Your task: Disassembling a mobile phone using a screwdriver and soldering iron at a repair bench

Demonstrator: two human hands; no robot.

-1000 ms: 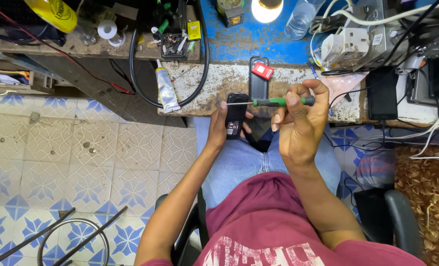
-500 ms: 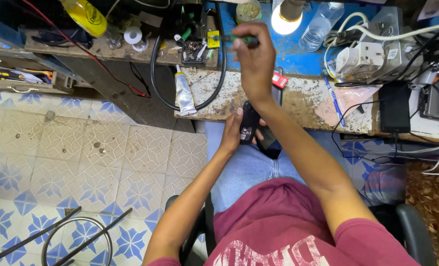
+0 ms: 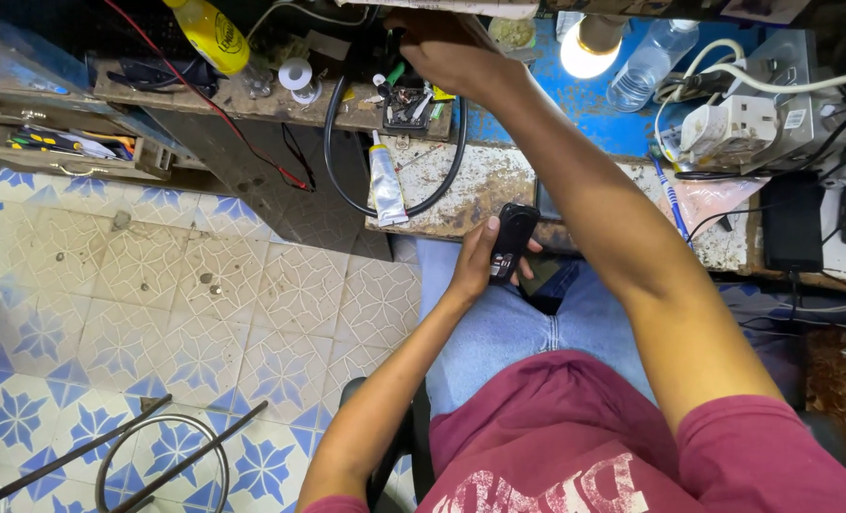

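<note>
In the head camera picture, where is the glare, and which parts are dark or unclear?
Head view: the lit bulb burns out to white glare; the right hand reaches into a dim shelf, its fingers hard to see; the left hand and its small black device are evenly lit.

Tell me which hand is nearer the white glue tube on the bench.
Left. The left hand, holding a small black device, is just right of the glue tube; the right hand reaches beyond it, onto the shelf.

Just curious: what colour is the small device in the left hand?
Black; the small device shows best in the head view.
</note>
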